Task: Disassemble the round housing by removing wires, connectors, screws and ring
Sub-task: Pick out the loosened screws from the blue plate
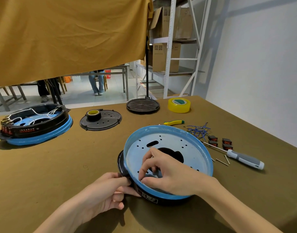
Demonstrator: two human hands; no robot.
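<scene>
- Here the housing [168, 163] sits near the front of the table [77, 165], tilted up on its near side, its blue ring [206, 153] around a pale plate with holes and a dark central opening.
- The left hand [109, 192] grips the black near-left edge, fingers curled round it.
- The right hand [168, 174] reaches inside, fingers bent onto the plate near the rim; whether it pinches anything I cannot tell.
- Just right of the housing lie loose screws [222, 162] and a screwdriver [241, 158].
- Beyond them sit four black switches [220, 142], a tangle of blue wires [199, 131] and yellow-green pliers [173, 122].
- Far left stands a second housing [35, 125] with white wires inside and red switches in its wall.
- Between the two lies a black cover [100, 121] carrying a black tape roll [93, 114].
- At the far edge: a lamp base [142, 105] and a yellow tape roll [179, 105].
</scene>
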